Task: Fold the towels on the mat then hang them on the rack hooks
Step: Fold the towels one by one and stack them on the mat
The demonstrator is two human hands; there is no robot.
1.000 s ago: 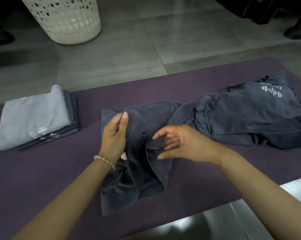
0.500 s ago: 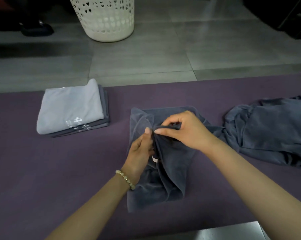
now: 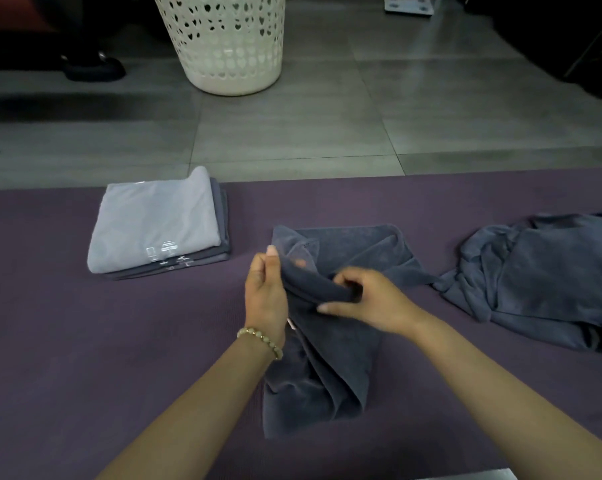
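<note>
A dark grey towel (image 3: 344,258) lies bunched in the middle of the purple mat (image 3: 85,341). My left hand (image 3: 266,296), with a bead bracelet on the wrist, pinches the towel's left edge between thumb and fingers. My right hand (image 3: 369,303) grips a rolled fold of the same towel just to the right, fingers curled round it. A neat stack of folded towels (image 3: 157,226), light grey on top, sits on the mat to the left. More dark grey towels (image 3: 542,282) lie crumpled at the right. No rack is in view.
A white perforated laundry basket (image 3: 223,43) stands on the grey tiled floor (image 3: 292,133) beyond the mat. A dark shoe (image 3: 91,67) is at the back left, and dark furniture fills the back right corner.
My right hand came across to the left hand and took hold of a fold, then both hands drew the fold slightly apart. The view tilted up and shifted left.
</note>
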